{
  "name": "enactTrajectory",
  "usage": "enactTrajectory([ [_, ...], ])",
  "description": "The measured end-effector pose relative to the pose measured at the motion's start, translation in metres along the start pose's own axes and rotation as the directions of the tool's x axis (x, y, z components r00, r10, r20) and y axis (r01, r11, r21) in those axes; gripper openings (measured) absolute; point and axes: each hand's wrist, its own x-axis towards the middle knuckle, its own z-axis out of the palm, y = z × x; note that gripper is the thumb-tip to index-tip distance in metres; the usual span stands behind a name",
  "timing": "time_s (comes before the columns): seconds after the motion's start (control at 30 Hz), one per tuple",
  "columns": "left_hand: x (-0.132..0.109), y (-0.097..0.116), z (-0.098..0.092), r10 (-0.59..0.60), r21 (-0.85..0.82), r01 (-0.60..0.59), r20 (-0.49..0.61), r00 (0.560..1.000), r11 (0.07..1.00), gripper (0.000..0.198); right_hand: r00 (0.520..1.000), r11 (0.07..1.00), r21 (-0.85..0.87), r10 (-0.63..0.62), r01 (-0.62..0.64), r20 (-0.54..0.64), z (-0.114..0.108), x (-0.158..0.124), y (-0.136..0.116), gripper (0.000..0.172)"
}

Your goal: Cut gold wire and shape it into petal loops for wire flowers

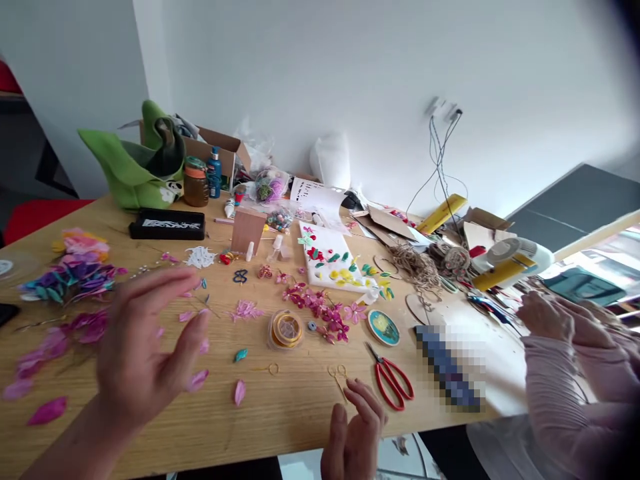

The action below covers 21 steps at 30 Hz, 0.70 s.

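My left hand [145, 340] hovers above the wooden table [280, 413] at the left, fingers spread and blurred by motion, nothing in it. Pink petals [197, 380] lie just beside and under it. My right hand [356, 433] sits at the table's front edge, fingers loosely curled, close to a thin gold wire loop [339, 375]; I cannot make out whether it pinches anything. Red-handled scissors [393, 380] lie just right of it. A spool of gold wire [286, 329] stands in the middle, next to pink wire flowers [325, 313].
Another person in pink sleeves [555, 373] works at the right end. A white board with coloured flower pieces [333, 263], twine [415, 267], a glue bottle [510, 260], a green bag [137, 167], a black box [167, 225] and purple petals [75, 277] crowd the table.
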Motion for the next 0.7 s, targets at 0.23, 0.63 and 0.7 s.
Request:
enactTrajectory([
  [0.23,-0.002,-0.001,0.043,0.135,-0.001,-0.136,0.138,0.981,0.991,0.041,0.958,0.973,0.082,0.228,-0.217,-0.172,-0.037,0.044,0.012,0.008],
  [0.63,-0.026,-0.007,0.063,0.149,-0.107,-0.112,0.441,0.885,0.988,0.046,0.921,0.994,-0.004,0.101,-0.108,0.377,-0.026,0.099,0.009,0.010],
  [0.7,-0.030,-0.009,0.065,0.135,-0.106,-0.094,0.501,0.855,0.990,0.049,0.814,0.999,-0.003,0.030,-0.035,0.580,-0.015,0.113,0.005,0.012],
])
